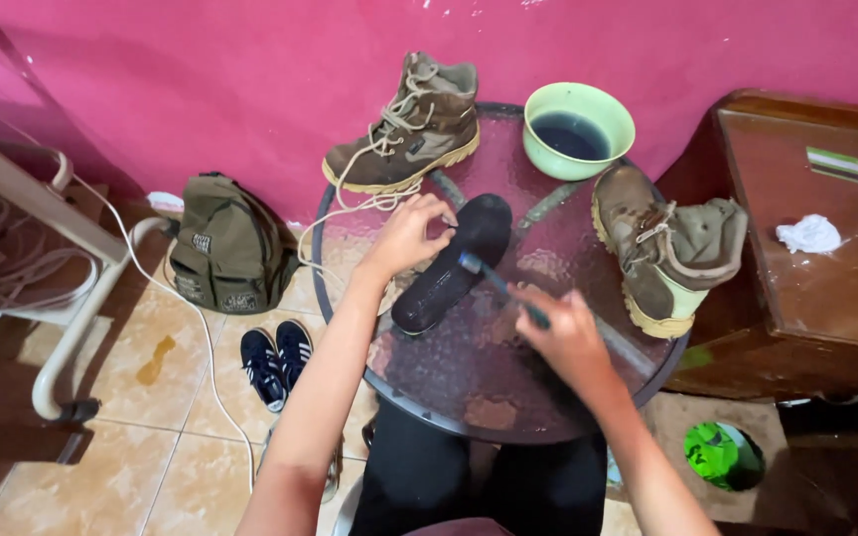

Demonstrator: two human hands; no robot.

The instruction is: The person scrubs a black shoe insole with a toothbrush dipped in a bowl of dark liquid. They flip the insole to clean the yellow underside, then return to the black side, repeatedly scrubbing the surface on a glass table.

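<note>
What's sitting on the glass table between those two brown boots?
In the head view, between the left boot and the right boot lies a black insole with a toothbrush on it; the green bowl stands further back.

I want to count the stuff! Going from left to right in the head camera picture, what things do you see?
Green backpack → dark blue sneakers → black insole under the left hand → green bowl → tipped boot → crumpled white tissue.
</note>
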